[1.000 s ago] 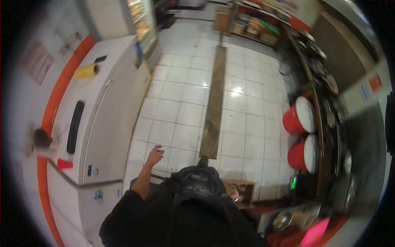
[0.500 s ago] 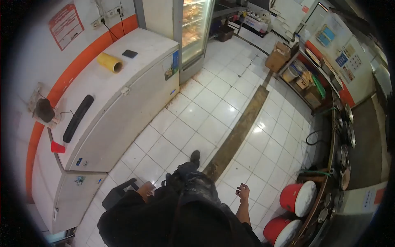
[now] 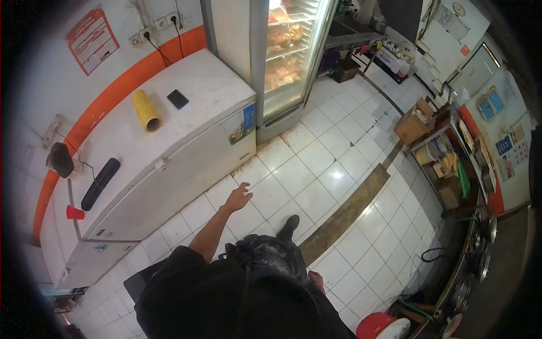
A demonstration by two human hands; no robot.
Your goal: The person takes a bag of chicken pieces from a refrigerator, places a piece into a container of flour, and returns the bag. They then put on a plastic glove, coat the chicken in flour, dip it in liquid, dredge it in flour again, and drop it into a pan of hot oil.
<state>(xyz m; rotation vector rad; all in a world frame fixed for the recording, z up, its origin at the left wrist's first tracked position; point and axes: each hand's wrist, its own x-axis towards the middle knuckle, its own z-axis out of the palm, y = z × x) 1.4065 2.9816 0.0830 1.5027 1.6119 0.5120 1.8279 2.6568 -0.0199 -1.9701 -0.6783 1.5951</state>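
My left hand [image 3: 239, 198] is stretched out over the tiled floor, beside the long white chest freezer [image 3: 186, 152]. Its fingers are slightly curled and apart, with nothing in them. Close to my body at the lower middle, my right hand [image 3: 317, 279] shows only in part, and its fingers are mostly hidden. On the freezer top lie a yellow roll [image 3: 146, 112], a black phone [image 3: 178, 99], a long black object [image 3: 101, 184] and a red cup [image 3: 74, 213].
A lit glass-door fridge [image 3: 285, 51] stands past the freezer. A cardboard box [image 3: 414, 121] and a loaded shelf rack [image 3: 440, 164] are at the right. A red bucket [image 3: 375, 326] sits at the bottom right. A brown strip [image 3: 350, 212] crosses the floor.
The view has turned and moved nearer the fridge. My left hand has swung forward from beside my body. My right hand has come back close to my body.
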